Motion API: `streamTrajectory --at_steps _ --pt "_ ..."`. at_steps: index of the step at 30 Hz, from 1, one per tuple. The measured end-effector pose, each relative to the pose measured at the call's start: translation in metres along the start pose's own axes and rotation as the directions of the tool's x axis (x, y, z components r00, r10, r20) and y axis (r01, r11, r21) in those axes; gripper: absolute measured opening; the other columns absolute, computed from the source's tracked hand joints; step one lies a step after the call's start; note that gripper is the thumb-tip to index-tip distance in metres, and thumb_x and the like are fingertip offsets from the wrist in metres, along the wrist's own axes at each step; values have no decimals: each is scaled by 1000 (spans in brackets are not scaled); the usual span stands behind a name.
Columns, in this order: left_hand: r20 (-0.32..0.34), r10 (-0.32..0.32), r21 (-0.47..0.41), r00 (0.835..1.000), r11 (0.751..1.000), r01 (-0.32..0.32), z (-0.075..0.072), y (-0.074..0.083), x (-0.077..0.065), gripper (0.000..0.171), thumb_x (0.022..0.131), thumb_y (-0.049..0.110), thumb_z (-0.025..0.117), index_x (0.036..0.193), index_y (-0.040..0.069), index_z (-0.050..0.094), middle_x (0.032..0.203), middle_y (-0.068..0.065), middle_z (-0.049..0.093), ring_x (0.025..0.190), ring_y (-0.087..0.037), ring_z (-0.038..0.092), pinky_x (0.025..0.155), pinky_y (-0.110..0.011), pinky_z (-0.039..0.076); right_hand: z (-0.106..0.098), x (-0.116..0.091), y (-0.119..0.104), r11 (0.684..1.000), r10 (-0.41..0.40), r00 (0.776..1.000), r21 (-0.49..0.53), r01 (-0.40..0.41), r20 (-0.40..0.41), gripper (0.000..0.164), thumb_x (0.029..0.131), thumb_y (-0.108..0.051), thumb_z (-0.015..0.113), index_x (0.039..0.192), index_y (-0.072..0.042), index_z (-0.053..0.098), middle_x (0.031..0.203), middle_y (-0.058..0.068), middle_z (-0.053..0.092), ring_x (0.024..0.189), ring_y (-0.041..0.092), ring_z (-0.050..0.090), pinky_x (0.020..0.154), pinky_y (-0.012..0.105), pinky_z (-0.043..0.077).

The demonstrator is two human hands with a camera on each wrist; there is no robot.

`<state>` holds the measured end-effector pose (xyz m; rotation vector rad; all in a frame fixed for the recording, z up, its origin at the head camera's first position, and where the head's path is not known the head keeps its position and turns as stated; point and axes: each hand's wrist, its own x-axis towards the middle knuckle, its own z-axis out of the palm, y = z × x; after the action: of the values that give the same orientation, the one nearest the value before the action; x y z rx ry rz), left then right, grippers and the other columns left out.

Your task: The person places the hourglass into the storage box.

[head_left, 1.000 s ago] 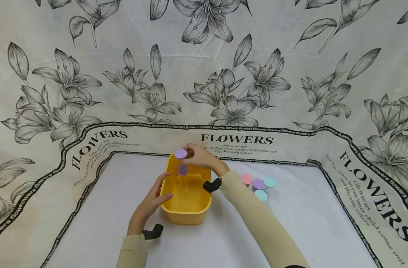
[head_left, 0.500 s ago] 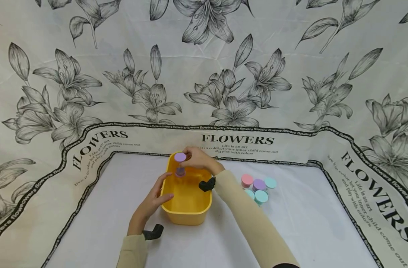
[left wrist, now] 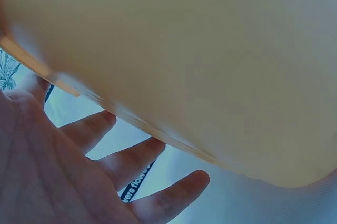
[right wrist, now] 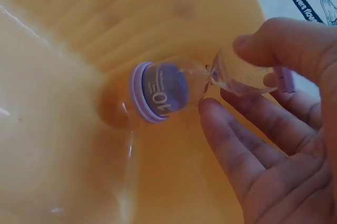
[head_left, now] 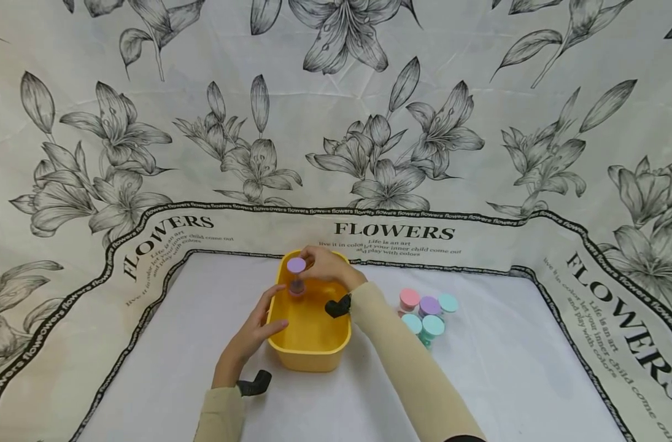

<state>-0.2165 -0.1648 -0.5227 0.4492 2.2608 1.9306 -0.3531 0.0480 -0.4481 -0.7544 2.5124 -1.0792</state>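
Note:
In the head view a deep yellow bin (head_left: 308,334) stands on the white cloth. My right hand (head_left: 330,268) reaches over its far end and pinches a purple-capped hourglass (head_left: 296,266) by its upper bulb. The right wrist view shows that hourglass (right wrist: 166,89) upright in the bin, its lower base close over the bin floor, dark sand and a "10" in the lower bulb. At the bin's left rim rests my left hand (head_left: 253,328), with thumb and forefinger reaching over the edge. Its other fingers (left wrist: 134,161) lie spread and straight against the outer wall in the left wrist view.
Right of the bin, several more hourglasses stand grouped on the cloth, among them a pink one (head_left: 409,299), a purple one (head_left: 429,306) and a teal one (head_left: 432,325). A flower-printed curtain (head_left: 391,245) borders the white surface at the back and sides.
My right hand has lowered the purple hourglass slightly further into the bin. The left hand keeps its place at the rim. The head view has shifted a little.

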Motion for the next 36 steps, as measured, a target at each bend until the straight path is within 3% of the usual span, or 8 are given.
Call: streamTrajectory --at_steps 11,17,25,36 --pt "-1 -10 -8 1000 1000 10 0 0 0 75 95 29 65 160 21 28 172 -9 17 158 -41 14 121 -74 14 3 9 7 998 48 994 -51 -43 102 39 88 -25 82 122 -13 68 123 5 71 114 21 65 106 38 52" --pt "-6 -7 -3 1000 1000 7 0 1 0 75 94 29 65 160 20 28 172 -10 16 158 -41 15 121 -72 17 7 9 6 997 70 984 -50 -63 165 41 87 -16 81 124 -7 65 128 15 70 112 23 65 105 40 52" --pt "-10 -17 8 1000 1000 17 1 1 0 75 94 30 64 159 22 28 172 -9 17 157 -42 17 121 -72 18 7 10 8 996 85 981 -14 -84 173 51 86 -10 81 132 -1 62 133 19 66 112 24 64 107 40 51" --pt "-27 -44 5 999 999 44 2 1 0 73 94 27 64 158 27 30 172 -10 17 156 -42 20 121 -69 24 -2 4 0 995 80 977 -68 -68 197 52 92 -10 74 141 -5 57 139 19 63 125 28 61 112 43 48"
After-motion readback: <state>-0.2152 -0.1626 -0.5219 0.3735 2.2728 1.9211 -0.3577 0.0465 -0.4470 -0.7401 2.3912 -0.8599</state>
